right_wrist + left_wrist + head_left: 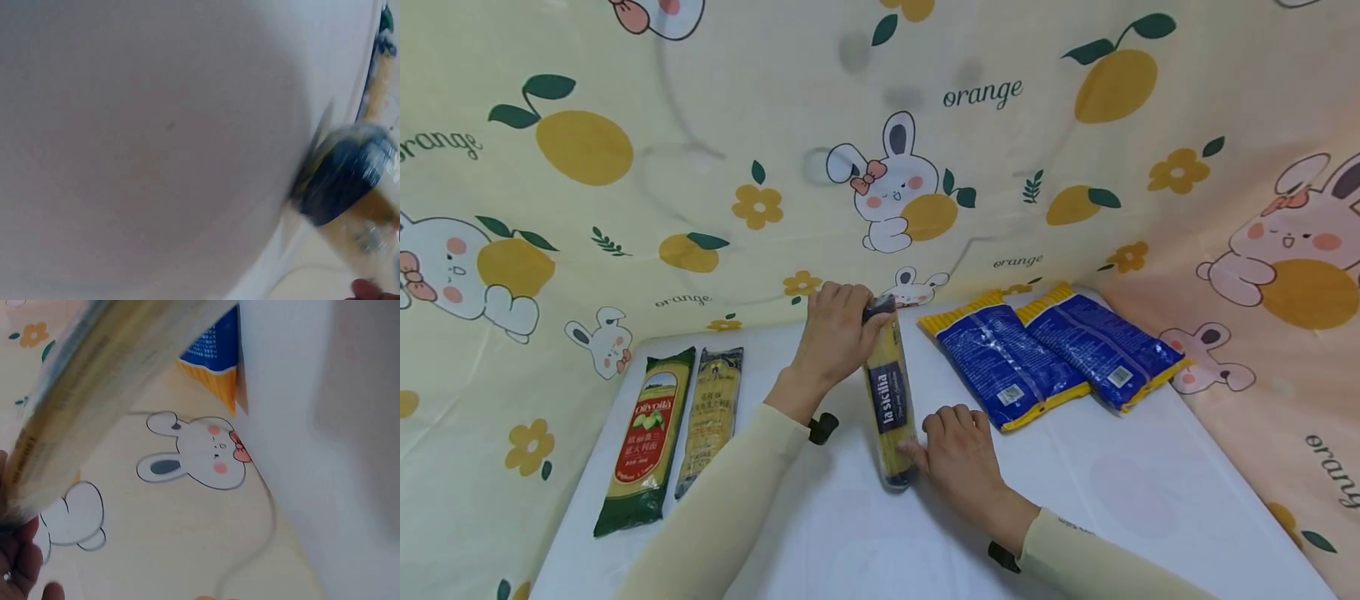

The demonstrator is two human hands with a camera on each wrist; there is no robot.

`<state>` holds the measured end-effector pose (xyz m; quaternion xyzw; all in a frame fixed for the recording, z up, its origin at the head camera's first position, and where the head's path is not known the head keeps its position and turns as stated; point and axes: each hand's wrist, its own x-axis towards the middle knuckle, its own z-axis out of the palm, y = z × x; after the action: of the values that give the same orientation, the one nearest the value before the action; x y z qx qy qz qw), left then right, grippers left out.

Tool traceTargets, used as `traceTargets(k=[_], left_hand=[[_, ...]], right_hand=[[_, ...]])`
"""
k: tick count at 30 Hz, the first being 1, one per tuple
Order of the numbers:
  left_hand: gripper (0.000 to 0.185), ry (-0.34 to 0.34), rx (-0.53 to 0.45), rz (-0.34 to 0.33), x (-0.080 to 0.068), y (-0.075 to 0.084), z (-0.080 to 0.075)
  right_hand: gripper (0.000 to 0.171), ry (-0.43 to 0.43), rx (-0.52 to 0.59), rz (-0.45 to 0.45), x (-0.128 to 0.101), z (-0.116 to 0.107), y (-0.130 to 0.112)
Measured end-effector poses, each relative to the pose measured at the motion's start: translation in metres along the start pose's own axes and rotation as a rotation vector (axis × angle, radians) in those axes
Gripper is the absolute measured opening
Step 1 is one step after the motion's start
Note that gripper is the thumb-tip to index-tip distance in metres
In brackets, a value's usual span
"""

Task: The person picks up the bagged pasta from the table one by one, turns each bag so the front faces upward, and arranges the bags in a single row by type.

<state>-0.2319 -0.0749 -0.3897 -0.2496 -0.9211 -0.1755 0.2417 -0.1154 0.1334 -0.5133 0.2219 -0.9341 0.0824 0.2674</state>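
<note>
A long clear pack of spaghetti [891, 396] with a dark "la sicilia" label stands tilted in the middle of the table. My left hand [835, 337] grips its dark upper end. Beside the lower end is my right hand [962, 454], its thumb touching the pack and its other fingers loosely bent away from it. In the left wrist view the pack [94, 400] runs diagonally above the left fingers [22, 562]. The right wrist view shows the pack's dark bottom end [350, 175], blurred, with one fingertip [367, 289] near it.
At the left lie a green-and-red Olivoilà pasta pack [646, 433] and a clear spaghetti pack [711, 412]. Two blue-and-yellow bags [1003, 358] lie side by side at the back right, edges touching. A patterned cloth [760, 108] hangs behind the white table [1075, 517].
</note>
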Motion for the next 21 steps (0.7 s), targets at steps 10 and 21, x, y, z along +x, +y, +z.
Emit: traceTargets(k=[10,21], left_hand=[[0.025,-0.026,0.013,-0.021,-0.006,-0.002,0.004],[0.054,-0.026,0.329,-0.032,-0.01,-0.01,0.022]], right_hand=[[0.059,-0.182,0.048,0.051,0.012,0.004,-0.009],[0.054,-0.208,0.06,0.043,0.014,0.004,-0.018]])
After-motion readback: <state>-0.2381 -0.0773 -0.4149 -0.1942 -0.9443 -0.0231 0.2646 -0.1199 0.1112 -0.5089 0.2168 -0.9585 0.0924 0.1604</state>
